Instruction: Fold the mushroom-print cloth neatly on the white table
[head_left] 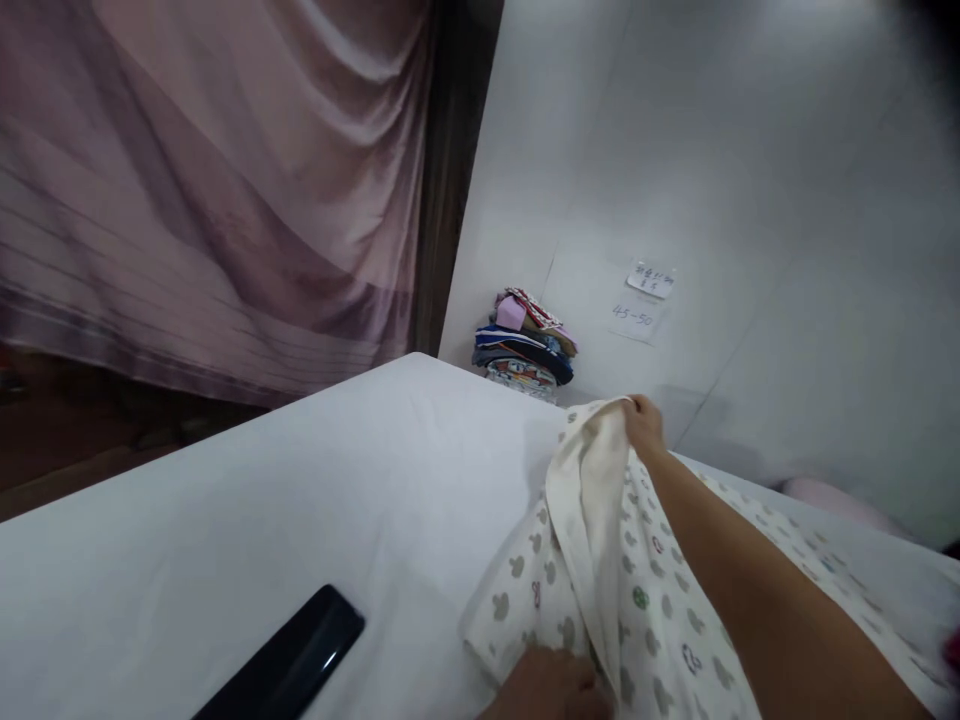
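Observation:
A white cloth point(654, 560) printed with grey animal-head shapes and a few coloured motifs lies bunched on the white-covered surface. It looks like a garment with a plain white band or fold, but its exact kind cannot be made out. My right hand point(643, 424), reaching from the right, pinches the far edge and lifts it. At the bottom of the view my left hand point(551, 688) is closed on the near part of the cloth, its fingers partly cut off by the frame. To the left rests a dark, glossy oblong object point(289, 655), apart from both hands.
A white sheet-like cover point(300, 510) spreads over the surface. Several folded fabrics are stacked point(523, 342) at its far edge, by a pale wall point(712, 200) with handwritten paper labels point(641, 300). A pink curtain point(262, 180) hangs at left. Something pink point(840, 497) sits at right.

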